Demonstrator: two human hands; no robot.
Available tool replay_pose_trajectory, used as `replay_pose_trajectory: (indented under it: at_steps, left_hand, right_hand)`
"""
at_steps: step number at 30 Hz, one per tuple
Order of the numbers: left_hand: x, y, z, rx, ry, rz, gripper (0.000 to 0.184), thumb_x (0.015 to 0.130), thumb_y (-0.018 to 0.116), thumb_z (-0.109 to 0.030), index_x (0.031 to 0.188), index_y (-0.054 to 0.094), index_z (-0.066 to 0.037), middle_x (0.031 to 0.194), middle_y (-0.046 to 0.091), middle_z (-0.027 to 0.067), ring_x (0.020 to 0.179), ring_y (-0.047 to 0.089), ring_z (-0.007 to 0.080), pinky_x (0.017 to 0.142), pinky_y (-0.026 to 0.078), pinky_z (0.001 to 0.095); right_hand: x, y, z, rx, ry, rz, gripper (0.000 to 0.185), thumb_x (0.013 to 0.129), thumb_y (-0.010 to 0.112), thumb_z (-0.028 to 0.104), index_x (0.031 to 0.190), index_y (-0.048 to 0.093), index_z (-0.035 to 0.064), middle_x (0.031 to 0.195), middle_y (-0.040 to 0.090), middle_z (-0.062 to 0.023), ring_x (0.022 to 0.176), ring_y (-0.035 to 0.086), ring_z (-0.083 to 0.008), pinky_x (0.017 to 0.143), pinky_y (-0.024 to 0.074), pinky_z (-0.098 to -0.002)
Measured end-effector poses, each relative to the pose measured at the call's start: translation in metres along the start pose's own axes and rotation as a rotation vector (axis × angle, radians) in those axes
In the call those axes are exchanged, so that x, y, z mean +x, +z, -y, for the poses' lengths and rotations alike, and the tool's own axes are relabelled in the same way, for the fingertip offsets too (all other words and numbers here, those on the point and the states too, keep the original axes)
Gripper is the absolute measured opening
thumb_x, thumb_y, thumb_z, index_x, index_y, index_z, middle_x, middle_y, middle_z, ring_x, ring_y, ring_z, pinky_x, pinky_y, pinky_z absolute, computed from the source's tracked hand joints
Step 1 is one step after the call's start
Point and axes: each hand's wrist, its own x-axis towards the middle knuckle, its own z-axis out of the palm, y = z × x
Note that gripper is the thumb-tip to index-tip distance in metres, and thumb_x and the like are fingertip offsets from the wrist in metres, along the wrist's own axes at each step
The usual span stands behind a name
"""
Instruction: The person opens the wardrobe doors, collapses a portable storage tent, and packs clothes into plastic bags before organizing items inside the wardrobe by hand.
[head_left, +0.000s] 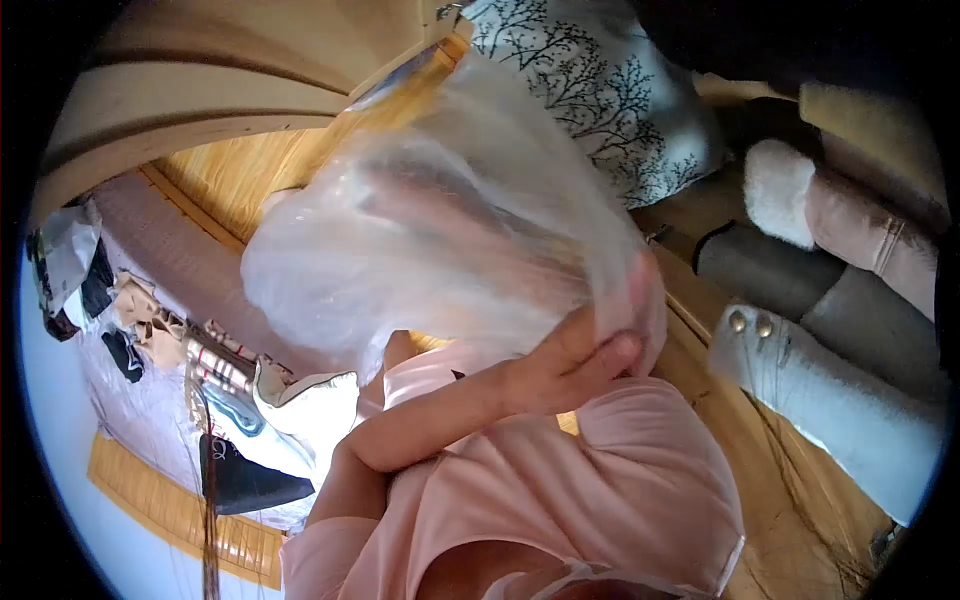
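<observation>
Mostly see-through plastic bag [330, 255]: billowing in front of the pink top [560, 480]; where it opens is hard to make out.
Tree-print cloth [600, 90]: beyond the bag, cut off at the top.
Boot shafts [840, 400]: lying roughly side by side at the right, perhaps to keep their shape; far ends lost in the dark rim.
Left hand [575, 360]: clamped on the bag's edge, seemingly steadying the loose film.
Right hand: cannot tell its state; a blurred shape [450, 215] behind the film may be that arm.

Reads milky white on plastic bag [430, 235]; plain pale pink on shirt [560, 490]. Shows black branching print over whitish blue on large cloth [600, 105], red-and-dark check over cream on small textile [222, 363].
</observation>
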Motion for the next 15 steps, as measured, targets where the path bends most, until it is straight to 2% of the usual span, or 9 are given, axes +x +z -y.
replay_pose_trajectory:
  at_steps: [4, 6, 7, 8, 9, 11, 13, 14, 15]
  left_hand:
    - [0.015, -0.023, -0.029, -0.284, 0.029, -0.336, 0.045, 0.088, 0.048, -0.014, 0.125, 0.024, -0.008, 0.106, 0.044, 0.0097, 0.09, 0.049, 0.0209, 0.082, 0.04, 0.0374]
    - [0.018, -0.048, -0.05, -0.405, 0.102, -0.481, 0.035, 0.087, 0.049, -0.01, 0.118, 0.033, -0.004, 0.1, 0.048, 0.0113, 0.087, 0.052, 0.0225, 0.08, 0.043, 0.0398]
    - [0.016, -0.062, -0.049, -0.419, 0.121, -0.544, 0.03, 0.087, 0.049, -0.008, 0.114, 0.037, -0.002, 0.097, 0.051, 0.0121, 0.085, 0.053, 0.0233, 0.078, 0.044, 0.041]
    - [0.011, -0.076, -0.044, -0.358, 0.109, -0.579, 0.031, 0.088, 0.048, -0.011, 0.115, 0.036, -0.001, 0.097, 0.051, 0.0117, 0.088, 0.052, 0.0227, 0.081, 0.043, 0.0415]
    - [0.002, -0.091, -0.034, -0.299, 0.094, -0.616, 0.032, 0.089, 0.046, -0.015, 0.116, 0.036, -0.001, 0.098, 0.051, 0.0112, 0.091, 0.052, 0.022, 0.083, 0.043, 0.042]
    - [-0.011, -0.096, -0.015, 0.156, 0.013, -0.565, 0.032, 0.091, 0.043, -0.02, 0.117, 0.036, -0.001, 0.1, 0.05, 0.0101, 0.093, 0.051, 0.0213, 0.085, 0.041, 0.0438]
    - [-0.019, -0.097, -0.005, 0.164, 0.03, -0.554, 0.033, 0.092, 0.041, -0.022, 0.117, 0.036, -0.001, 0.102, 0.05, 0.0098, 0.094, 0.051, 0.0214, 0.088, 0.039, 0.0455]
    - [-0.02, -0.096, -0.004, -0.059, 0.095, -0.572, 0.033, 0.092, 0.041, -0.021, 0.117, 0.036, -0.001, 0.103, 0.05, 0.0101, 0.094, 0.051, 0.0218, 0.089, 0.038, 0.0463]
    - [-0.03, -0.103, -0.003, -0.133, 0.077, -0.585, 0.033, 0.092, 0.041, -0.023, 0.117, 0.037, -0.002, 0.104, 0.05, 0.0105, 0.095, 0.051, 0.0226, 0.089, 0.038, 0.0447]
  right_hand:
    - [0.02, -0.024, -0.057, -0.051, 0.126, -0.023, 0.03, 0.075, 0.058, 0.027, 0.094, 0.06, 0.0041, 0.082, 0.063, -0.0161, 0.073, 0.06, -0.0289, 0.07, 0.0466, -0.0363]
    - [-0.011, -0.052, -0.136, 0.021, 0.309, -0.191, 0.031, 0.077, 0.058, 0.03, 0.094, 0.061, 0.0043, 0.081, 0.063, -0.016, 0.072, 0.06, -0.0284, 0.069, 0.0467, -0.0362]
    - [-0.036, -0.057, -0.193, 0.196, 0.305, -0.312, 0.03, 0.078, 0.058, 0.029, 0.091, 0.06, 0.0022, 0.077, 0.062, -0.0145, 0.071, 0.06, -0.0247, 0.068, 0.0467, -0.037]
    - [-0.077, -0.089, -0.215, 0.175, 0.35, -0.478, 0.03, 0.079, 0.058, 0.03, 0.083, 0.061, 0.0009, 0.071, 0.061, -0.0132, 0.07, 0.06, -0.0216, 0.064, 0.0469, -0.0367]
    - [-0.106, -0.125, -0.243, -0.072, 0.528, -0.699, 0.029, 0.078, 0.059, 0.03, 0.084, 0.06, 0.0009, 0.072, 0.061, -0.0133, 0.071, 0.06, -0.0218, 0.065, 0.0468, -0.0367]
    - [-0.161, -0.175, -0.305, -0.435, 0.896, -0.939, 0.029, 0.078, 0.059, 0.029, 0.086, 0.06, 0.0009, 0.075, 0.061, -0.0133, 0.073, 0.06, -0.0222, 0.066, 0.0466, -0.0366]
    - [-0.191, -0.205, -0.35, -0.439, 1.095, -0.888, 0.029, 0.077, 0.06, 0.028, 0.088, 0.059, 0.0009, 0.077, 0.061, -0.0134, 0.074, 0.059, -0.0225, 0.067, 0.0464, -0.0366]
    - [-0.195, -0.212, -0.368, -0.374, 1.14, -0.837, 0.03, 0.077, 0.06, 0.028, 0.089, 0.059, 0.0008, 0.078, 0.061, -0.0134, 0.075, 0.059, -0.0227, 0.068, 0.0462, -0.0365]
    - [-0.196, -0.219, -0.381, -0.312, 1.156, -0.801, 0.03, 0.077, 0.06, 0.027, 0.09, 0.059, 0.0008, 0.079, 0.061, -0.0134, 0.076, 0.059, -0.0229, 0.068, 0.0461, -0.0365]
